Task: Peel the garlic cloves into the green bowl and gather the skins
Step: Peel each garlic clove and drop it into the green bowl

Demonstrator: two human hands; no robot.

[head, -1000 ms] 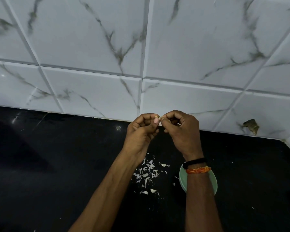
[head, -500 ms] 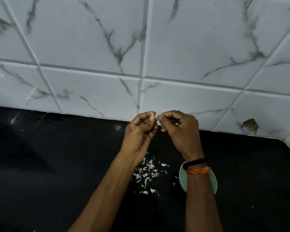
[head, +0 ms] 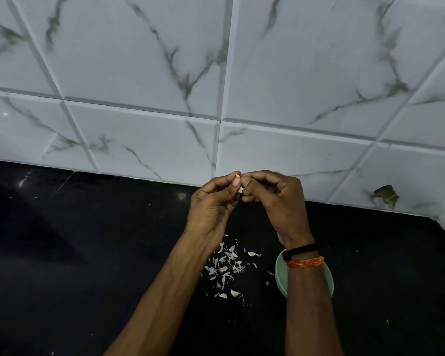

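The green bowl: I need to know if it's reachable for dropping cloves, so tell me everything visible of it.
The green bowl is a pale mint, round, smooth-looking dish standing upright on the black counter, right of the scattered garlic skins. The right forearm passes over it and hides its middle, so only its left and right rim arcs show. Its contents are hidden, and neither hand touches it.

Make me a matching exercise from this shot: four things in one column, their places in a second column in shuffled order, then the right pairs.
Things:
1. garlic clove
2. garlic skins
3. green bowl
4. orange thread

Places:
A. tied round the right wrist
B. scattered on the black counter
C. pinched between both hands' fingertips
D. partly hidden under the right forearm

Pairs: 1-C, 2-B, 3-D, 4-A
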